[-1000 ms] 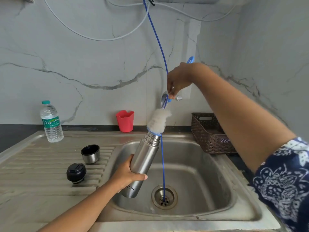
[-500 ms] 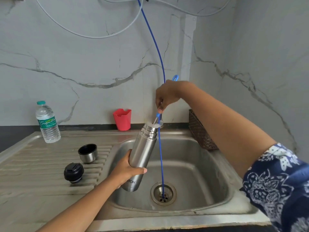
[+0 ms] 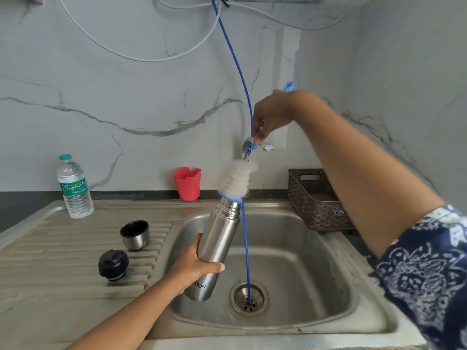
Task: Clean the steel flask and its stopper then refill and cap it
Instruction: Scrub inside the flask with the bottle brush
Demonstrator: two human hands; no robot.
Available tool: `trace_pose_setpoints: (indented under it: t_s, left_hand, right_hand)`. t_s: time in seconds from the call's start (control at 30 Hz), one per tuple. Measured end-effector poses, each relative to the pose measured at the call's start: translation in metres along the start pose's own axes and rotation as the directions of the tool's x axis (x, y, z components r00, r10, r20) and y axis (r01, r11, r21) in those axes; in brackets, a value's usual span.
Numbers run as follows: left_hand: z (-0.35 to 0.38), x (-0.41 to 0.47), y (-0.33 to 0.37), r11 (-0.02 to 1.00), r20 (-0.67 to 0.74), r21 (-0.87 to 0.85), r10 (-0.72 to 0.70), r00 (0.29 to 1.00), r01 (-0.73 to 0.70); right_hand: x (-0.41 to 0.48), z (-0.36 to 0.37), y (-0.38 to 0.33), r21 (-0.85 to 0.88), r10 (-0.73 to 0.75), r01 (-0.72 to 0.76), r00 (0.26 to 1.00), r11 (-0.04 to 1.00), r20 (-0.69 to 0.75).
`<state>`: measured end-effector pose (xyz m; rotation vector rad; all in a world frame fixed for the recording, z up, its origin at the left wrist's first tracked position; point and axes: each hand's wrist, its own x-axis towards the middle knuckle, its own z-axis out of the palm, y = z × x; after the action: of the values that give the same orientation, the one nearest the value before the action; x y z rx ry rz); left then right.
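Gripping tilted flask over sink with left hand, fingers curled round its body. Pinching brush handle in right hand, bristles poking out of flask mouth.

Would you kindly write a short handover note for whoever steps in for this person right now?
Left hand grips the steel flask mid-body, tilted over the sink.
Right hand holds the bottle brush by its handle. Its white bristles are just above the flask mouth.
Stopper and cup lid sit apart on the draining board, with a water bottle behind them.
Done: flask opened, brush at its mouth.
Left: finish brushing, rinse, clean the stopper, refill, cap.
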<state>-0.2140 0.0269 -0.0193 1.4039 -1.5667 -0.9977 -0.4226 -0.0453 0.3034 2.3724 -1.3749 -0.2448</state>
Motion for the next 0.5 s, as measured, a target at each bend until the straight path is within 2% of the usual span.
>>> trace_pose_setpoints:
  t_s: [0.1,0.2,0.37,0.5]
  left_hand:
    - [0.001,0.001,0.001,0.999,-0.029,-0.032,0.006,1.0,-0.007]
    - [-0.002,-0.001,-0.002,1.0,0.006,0.007,-0.013,1.0,0.013]
    - [-0.002,0.001,0.006,1.0,-0.039,0.003,-0.003,0.999,0.003]
    - [0.001,0.0,0.01,1.0,-0.028,0.007,0.001,1.0,0.0]
  right_hand:
    - [0.018,0.037,-0.041,-0.011,-0.12,0.121,0.992,0.993,0.05]
    - [0.025,0.074,-0.078,-0.07,-0.197,0.205,0.974,0.976,0.108]
    - [0.014,0.061,-0.05,0.027,-0.16,0.159,0.986,0.987,0.046]
    - [0.0,0.025,-0.015,0.06,-0.062,0.061,0.998,0.996,0.021]
